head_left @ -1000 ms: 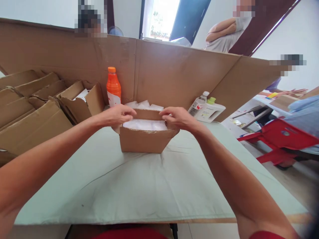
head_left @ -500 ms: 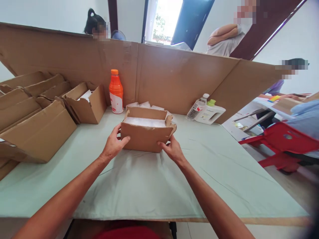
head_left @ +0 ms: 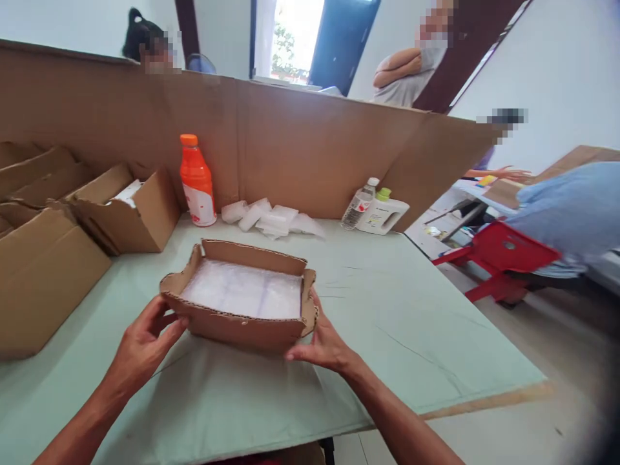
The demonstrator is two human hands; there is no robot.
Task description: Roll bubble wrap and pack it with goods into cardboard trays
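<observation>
A small open-topped cardboard box (head_left: 242,332) is held between my two hands over the green-covered table (head_left: 387,336). Bubble wrap (head_left: 242,287) fills it nearly to the rim. My left hand (head_left: 148,339) grips its left end, thumb on the near side. At the opposite end, my right hand (head_left: 322,339) closes round the right corner, its thumb along the lower front edge. Some fingers of both hands are hidden behind the cardboard. Beyond the box, several pieces of white packing foam (head_left: 276,219) lie by the cardboard partition (head_left: 290,148).
At left stand larger cardboard boxes (head_left: 53,278) and one with white contents (head_left: 150,213). An orange bottle (head_left: 197,184), a clear water bottle (head_left: 359,205) and a white jug (head_left: 382,216) line the partition. A person in blue sits on a red chair (head_left: 513,248) at right.
The box has come nearer to me and left, turning slightly, so more of its bubble-wrapped top shows. The white foam pieces behind it are now uncovered. My view has swung right.
</observation>
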